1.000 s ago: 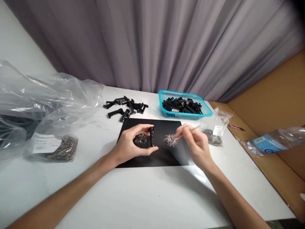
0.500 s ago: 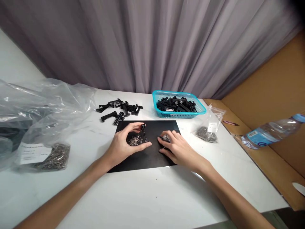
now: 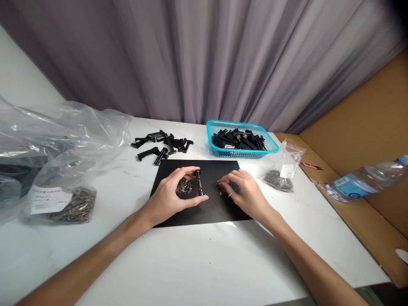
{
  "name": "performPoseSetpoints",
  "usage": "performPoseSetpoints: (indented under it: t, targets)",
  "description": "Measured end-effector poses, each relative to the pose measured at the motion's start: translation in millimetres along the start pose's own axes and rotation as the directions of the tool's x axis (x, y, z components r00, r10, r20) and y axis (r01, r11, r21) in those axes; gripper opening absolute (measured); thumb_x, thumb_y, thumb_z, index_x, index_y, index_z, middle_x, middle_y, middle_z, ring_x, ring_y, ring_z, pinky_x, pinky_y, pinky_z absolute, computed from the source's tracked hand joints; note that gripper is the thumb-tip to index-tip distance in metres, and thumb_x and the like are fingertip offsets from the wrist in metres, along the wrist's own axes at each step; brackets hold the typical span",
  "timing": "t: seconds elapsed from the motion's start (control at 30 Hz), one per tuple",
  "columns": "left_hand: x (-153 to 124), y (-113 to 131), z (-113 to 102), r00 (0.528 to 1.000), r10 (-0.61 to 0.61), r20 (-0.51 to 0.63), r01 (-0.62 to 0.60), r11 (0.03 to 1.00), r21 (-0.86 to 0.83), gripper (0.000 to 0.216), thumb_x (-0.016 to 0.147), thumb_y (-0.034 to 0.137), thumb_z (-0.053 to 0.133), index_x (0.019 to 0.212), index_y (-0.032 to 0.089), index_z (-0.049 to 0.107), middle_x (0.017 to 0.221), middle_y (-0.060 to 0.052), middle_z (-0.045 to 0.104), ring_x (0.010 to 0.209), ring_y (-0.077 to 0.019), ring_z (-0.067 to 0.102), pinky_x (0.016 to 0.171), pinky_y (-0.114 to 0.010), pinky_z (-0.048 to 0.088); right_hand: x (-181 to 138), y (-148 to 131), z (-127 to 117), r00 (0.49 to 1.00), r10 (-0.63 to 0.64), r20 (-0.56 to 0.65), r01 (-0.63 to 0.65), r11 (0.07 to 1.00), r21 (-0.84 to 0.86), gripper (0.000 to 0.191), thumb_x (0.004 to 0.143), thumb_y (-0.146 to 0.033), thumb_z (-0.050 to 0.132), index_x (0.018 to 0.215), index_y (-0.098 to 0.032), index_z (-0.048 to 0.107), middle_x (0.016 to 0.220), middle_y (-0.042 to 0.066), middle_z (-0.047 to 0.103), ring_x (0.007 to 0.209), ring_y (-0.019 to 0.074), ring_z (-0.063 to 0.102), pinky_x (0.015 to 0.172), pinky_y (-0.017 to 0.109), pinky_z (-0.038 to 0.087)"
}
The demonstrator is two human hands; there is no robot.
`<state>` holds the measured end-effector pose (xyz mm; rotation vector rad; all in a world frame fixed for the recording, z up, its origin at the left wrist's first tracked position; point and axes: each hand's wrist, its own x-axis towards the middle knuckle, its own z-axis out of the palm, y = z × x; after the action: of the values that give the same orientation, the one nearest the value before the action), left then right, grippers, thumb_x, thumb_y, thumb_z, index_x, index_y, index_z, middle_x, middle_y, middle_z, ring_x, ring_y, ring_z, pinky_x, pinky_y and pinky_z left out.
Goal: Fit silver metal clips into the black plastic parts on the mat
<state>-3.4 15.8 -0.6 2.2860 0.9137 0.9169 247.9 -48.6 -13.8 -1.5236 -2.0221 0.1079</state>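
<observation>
My left hand (image 3: pixel 164 193) pinches a black plastic part (image 3: pixel 199 183) by its two ends, between the thumb below and the fingers above. The part is held upright over a black mat (image 3: pixel 197 214). Behind it, partly covered by the hand, lies a pile of small metal pieces (image 3: pixel 184 187). My right hand (image 3: pixel 248 190) is closed, fingertips together, beside a second, smaller metal pile (image 3: pixel 220 187). A thin shiny metal piece (image 3: pixel 232 193) sticks out by its thumb; its exact kind is too small to make out.
Several black plastic parts (image 3: pixel 161 144) lie loose behind the mat. A blue basket (image 3: pixel 274 148) holds many more. Clear bags of metal pieces stand at left (image 3: pixel 81 206) and right (image 3: pixel 279 180). A plastic bottle (image 3: pixel 363 180) lies by the cardboard (image 3: pixel 357 221).
My right hand has lifted and drawn back from the right metal pile, baring more of it. My left hand still holds the black part, now turned slightly. The view has shifted a little.
</observation>
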Motion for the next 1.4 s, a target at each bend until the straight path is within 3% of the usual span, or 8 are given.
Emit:
performPoseSetpoints:
  t: [0.27,0.4,0.53,0.7,0.9,1.03,1.13,1.4]
  targets:
    - [0,0,-2,1.0,0.013,0.021,-0.014,0.999,0.048,0.068,0.079,0.057,0.082,0.135,0.026,0.06,0.123,-0.007,0.07,0.105,-0.0248,0.072,0.101,-0.044,0.061,3,15,-28,0.985,0.115,0.127,-0.116,0.993,-0.004,0.01,0.098,-0.023,0.064,0.091,-0.023,0.071,0.093,0.005,0.074,0.09,0.0252,0.063,0.085,0.04,0.047]
    - [-1,-2,-2,0.999,0.028,0.026,-0.029,0.998,0.06,0.068,0.079,0.057,0.082,0.136,0.027,0.059,0.122,-0.007,0.07,0.105,-0.0245,0.072,0.102,-0.043,0.061,4,23,-30,0.986,0.118,0.121,-0.119,0.993,0.003,0.015,0.101,-0.025,0.06,0.094,-0.021,0.073,0.096,0.008,0.072,0.094,0.0262,0.065,0.087,0.041,0.05]
    - [0,-3,-2,0.999,0.023,0.025,-0.025,0.997,0.07,0.069,0.079,0.057,0.082,0.136,0.026,0.06,0.122,-0.006,0.069,0.105,-0.0246,0.072,0.102,-0.043,0.06,4,23,-27,0.992,0.034,0.124,-0.037,0.999,0.023,0.028,0.106,-0.024,0.05,0.117,-0.02,0.075,0.107,0.011,0.07,0.099,0.0262,0.066,0.091,0.043,0.052]
    - [0,-3,-2,1.0,0.018,0.014,-0.019,0.998,0.062,0.07,0.078,0.057,0.083,0.137,0.026,0.059,0.123,-0.006,0.068,0.106,-0.0242,0.071,0.103,-0.043,0.059,1,15,-29,0.983,-0.083,0.161,0.088,0.996,-0.022,0.031,0.104,-0.031,0.057,0.13,-0.028,0.073,0.115,0.011,0.065,0.104,0.0261,0.063,0.093,0.046,0.053]
    - [0,-2,-2,1.0,0.018,0.019,-0.019,0.997,0.07,0.067,0.079,0.053,0.084,0.136,0.027,0.059,0.12,-0.006,0.069,0.106,-0.0245,0.071,0.102,-0.043,0.06,-9,-11,-31,0.901,-0.249,0.357,0.296,0.951,-0.084,0.037,0.104,-0.029,0.058,0.14,-0.029,0.065,0.122,0.012,0.062,0.106,0.0261,0.059,0.09,0.044,0.053]
    - [-2,-3,-1,0.999,0.027,0.039,-0.029,0.997,0.065,0.068,0.079,0.05,0.085,0.138,0.028,0.058,0.122,-0.006,0.068,0.106,-0.0236,0.071,0.102,-0.041,0.06,-9,-21,-15,0.951,-0.223,0.214,0.267,0.94,-0.212,0.027,0.106,-0.02,0.05,0.117,-0.021,0.075,0.121,0.014,0.065,0.1,0.0274,0.058,0.082,0.042,0.048]
    - [-2,-4,-1,0.999,0.029,0.036,-0.032,0.996,0.081,0.069,0.079,0.051,0.085,0.138,0.028,0.058,0.12,-0.005,0.068,0.107,-0.0236,0.071,0.103,-0.041,0.06,-5,-15,-6,0.971,-0.207,0.124,0.226,0.96,-0.166,0.025,0.107,-0.02,0.05,0.101,-0.02,0.074,0.107,0.011,0.071,0.09,0.0244,0.06,0.077,0.039,0.044]
    - [0,3,-3,0.998,0.043,0.037,-0.044,0.999,0.012,0.066,0.079,0.048,0.085,0.135,0.025,0.057,0.128,-0.005,0.068,0.108,-0.0226,0.072,0.105,-0.039,0.06,-1,-4,-20,0.994,-0.029,0.11,0.034,0.998,-0.044,0.011,0.101,-0.018,0.058,0.097,-0.021,0.067,0.092,0.005,0.074,0.082,0.0228,0.062,0.081,0.04,0.043]
